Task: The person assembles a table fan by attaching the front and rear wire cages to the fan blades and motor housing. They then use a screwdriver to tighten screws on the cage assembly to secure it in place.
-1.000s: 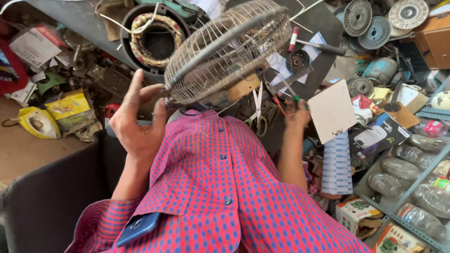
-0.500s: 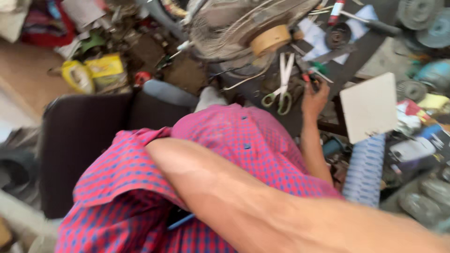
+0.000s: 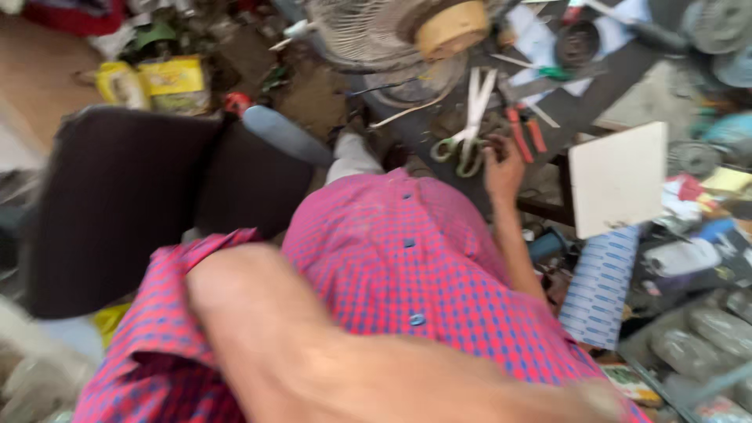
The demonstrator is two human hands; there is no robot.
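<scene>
Nearest the camera, a bare forearm is swept blurred across the lower frame; its hand is out of view, so its grip cannot be told. Behind it, a red-and-blue checked shirt fills the centre. To the left, a dark seat back is seen. Farther out, the right hand is laid on the cluttered bench, fingers loosely curled and nothing visibly held, just beside the green-handled scissors, whose handles are nearly touched. Red-handled pliers lie just above the hand. A white square tile stands to the right. Farthest off, a wire fan guard with a tan hub is shown.
</scene>
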